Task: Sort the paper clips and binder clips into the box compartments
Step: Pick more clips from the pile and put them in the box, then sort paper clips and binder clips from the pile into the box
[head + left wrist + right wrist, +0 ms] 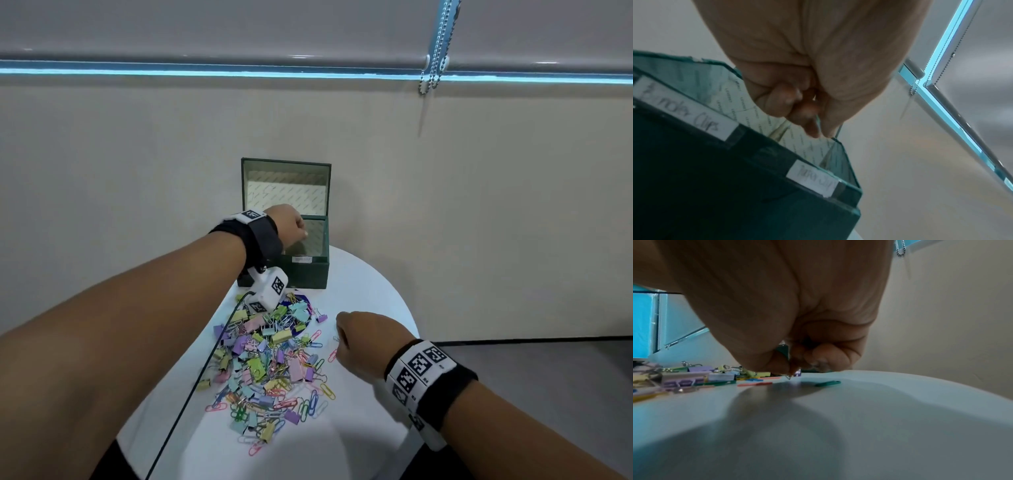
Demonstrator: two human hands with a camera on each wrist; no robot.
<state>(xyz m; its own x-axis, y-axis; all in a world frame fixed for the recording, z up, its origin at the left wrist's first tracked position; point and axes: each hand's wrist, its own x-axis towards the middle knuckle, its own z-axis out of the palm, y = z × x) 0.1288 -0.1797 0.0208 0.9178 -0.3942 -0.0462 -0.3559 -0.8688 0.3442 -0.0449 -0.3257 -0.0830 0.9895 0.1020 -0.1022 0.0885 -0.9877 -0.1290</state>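
Observation:
A dark green box (323,251) stands open at the table's far edge, its lid up. Its front carries the labels "Binder Clips" (688,110) on the left and "Paper Clips" (812,178) on the right. My left hand (303,231) hovers over the box (715,178), fingers curled; thumb and fingertips (818,133) pinch a thin sliver that looks like paper clip wire. My right hand (339,337) is low at the pile's right side and pinches a small silver paper clip (788,377) that touches the table. The mixed pile of pastel clips (270,359) lies mid-table.
The round white table (359,284) ends close to my right wrist. A black cable (191,387) runs along the pile's left side. A green paper clip (827,383) lies alone right of my right fingers. A beige wall stands behind the box.

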